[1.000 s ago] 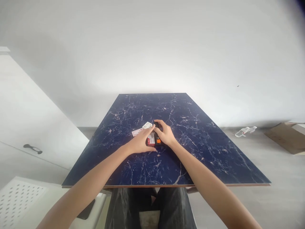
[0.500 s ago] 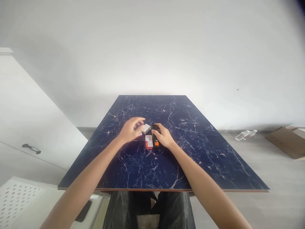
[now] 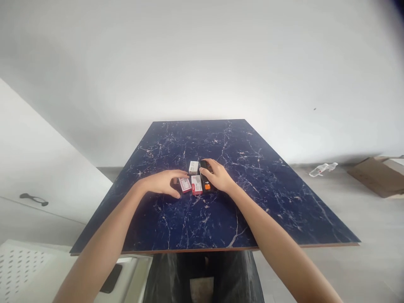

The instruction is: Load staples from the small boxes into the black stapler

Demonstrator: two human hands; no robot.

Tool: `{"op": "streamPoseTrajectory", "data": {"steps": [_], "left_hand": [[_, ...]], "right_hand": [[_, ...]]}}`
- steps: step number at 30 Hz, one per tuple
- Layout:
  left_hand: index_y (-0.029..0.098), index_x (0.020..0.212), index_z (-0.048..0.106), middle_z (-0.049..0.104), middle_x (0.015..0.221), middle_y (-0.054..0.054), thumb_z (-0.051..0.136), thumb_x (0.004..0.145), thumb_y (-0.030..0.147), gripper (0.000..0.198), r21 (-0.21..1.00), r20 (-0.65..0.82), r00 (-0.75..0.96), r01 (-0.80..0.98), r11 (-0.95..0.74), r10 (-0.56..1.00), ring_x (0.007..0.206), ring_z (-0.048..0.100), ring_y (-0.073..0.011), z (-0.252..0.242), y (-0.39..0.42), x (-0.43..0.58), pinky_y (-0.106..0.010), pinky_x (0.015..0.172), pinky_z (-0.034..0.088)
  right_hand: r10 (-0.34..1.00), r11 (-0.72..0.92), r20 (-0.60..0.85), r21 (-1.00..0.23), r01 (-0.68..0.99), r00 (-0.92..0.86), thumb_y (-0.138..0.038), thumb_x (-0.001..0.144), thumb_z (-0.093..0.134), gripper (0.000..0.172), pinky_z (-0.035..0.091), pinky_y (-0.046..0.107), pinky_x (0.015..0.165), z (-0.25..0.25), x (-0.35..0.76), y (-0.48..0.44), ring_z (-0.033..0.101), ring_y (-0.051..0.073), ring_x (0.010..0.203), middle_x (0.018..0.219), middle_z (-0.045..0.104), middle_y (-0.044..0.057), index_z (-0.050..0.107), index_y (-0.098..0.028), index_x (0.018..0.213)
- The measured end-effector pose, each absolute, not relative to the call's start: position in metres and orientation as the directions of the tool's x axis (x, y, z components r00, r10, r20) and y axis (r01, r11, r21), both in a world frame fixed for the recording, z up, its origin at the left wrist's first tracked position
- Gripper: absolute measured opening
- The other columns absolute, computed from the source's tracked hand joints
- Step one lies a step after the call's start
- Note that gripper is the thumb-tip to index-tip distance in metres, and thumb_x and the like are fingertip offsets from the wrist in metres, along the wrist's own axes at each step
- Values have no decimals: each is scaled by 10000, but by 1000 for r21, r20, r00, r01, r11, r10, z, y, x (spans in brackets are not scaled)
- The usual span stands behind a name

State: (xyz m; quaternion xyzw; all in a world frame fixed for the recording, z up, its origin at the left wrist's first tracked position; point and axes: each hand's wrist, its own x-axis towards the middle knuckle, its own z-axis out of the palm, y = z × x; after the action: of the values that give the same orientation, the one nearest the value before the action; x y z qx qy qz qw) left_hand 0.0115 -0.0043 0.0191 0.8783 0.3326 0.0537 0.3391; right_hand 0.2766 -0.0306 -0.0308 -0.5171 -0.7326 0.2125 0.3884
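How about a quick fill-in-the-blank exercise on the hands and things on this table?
1. The right hand covers part of a flat black object bearing one bright ____ patch.
2. To that object's left lie ____ small rectangular printed boxes.
3. Among those, the mostly white box lies ____ from the person.
4. The rectangular, white-veined tabletop is dark ____.

Missing words: orange; three; farthest; blue.

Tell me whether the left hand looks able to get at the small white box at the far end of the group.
Probably yes: the left hand is close by, with nothing visible between its fingertips and the white box. The right hand is on the black device, leaving that side free.
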Motion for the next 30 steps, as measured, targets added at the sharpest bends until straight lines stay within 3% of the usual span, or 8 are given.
{"op": "streamPoseTrajectory", "data": {"steps": [9,13,17,21,25,30], "left_hand": [[280,1418,547,657,1274,-93,705,805,456,657,568,-54,663,635,-523,747,977,651,-250,18,-5,8,-335,788,498],[309,1433,531,621,1297,-101,770,709,563,803,478,-73,684,663,-576,726,1109,616,-313,14,-16,15,-370,857,498],[351,1509,420,636,1243,-98,749,738,467,846,421,-2,691,657,-626,723,1102,618,-328,5,-27,27,-385,845,501],[283,1508,424,637,1277,-138,766,711,419,878,391,41,615,715,-579,787,1087,637,-353,1,-22,22,-391,809,514],[284,1473,464,615,1375,-117,750,750,457,797,444,58,608,695,-566,792,1160,627,-354,9,-15,17,-423,877,522],[291,1506,406,520,1492,-85,654,860,487,719,536,222,621,566,-626,751,1294,546,-305,12,-24,32,-447,1047,469]], "right_hand": [[930,360,325,-700,617,-174,-393,963,547,363,489,337,864,-26,276,-33,646,205,955,1155,674,93,594,-191,1262],[921,381,341,-686,620,-189,-404,971,535,353,479,345,888,-24,277,-34,639,215,994,1147,681,87,600,-196,1249],[918,389,341,-687,614,-200,-405,974,531,347,477,345,901,-23,277,-35,643,219,1006,1152,687,82,601,-206,1249],[930,363,314,-699,616,-192,-421,969,539,380,491,335,866,-25,278,-34,661,211,953,1164,689,90,585,-208,1280],[935,350,299,-707,614,-189,-428,969,541,384,496,338,856,-27,279,-33,672,224,972,1170,699,89,582,-220,1288],[936,351,284,-725,592,-208,-431,974,537,390,499,336,843,-26,280,-34,687,221,940,1124,722,74,568,-223,1302]]}}
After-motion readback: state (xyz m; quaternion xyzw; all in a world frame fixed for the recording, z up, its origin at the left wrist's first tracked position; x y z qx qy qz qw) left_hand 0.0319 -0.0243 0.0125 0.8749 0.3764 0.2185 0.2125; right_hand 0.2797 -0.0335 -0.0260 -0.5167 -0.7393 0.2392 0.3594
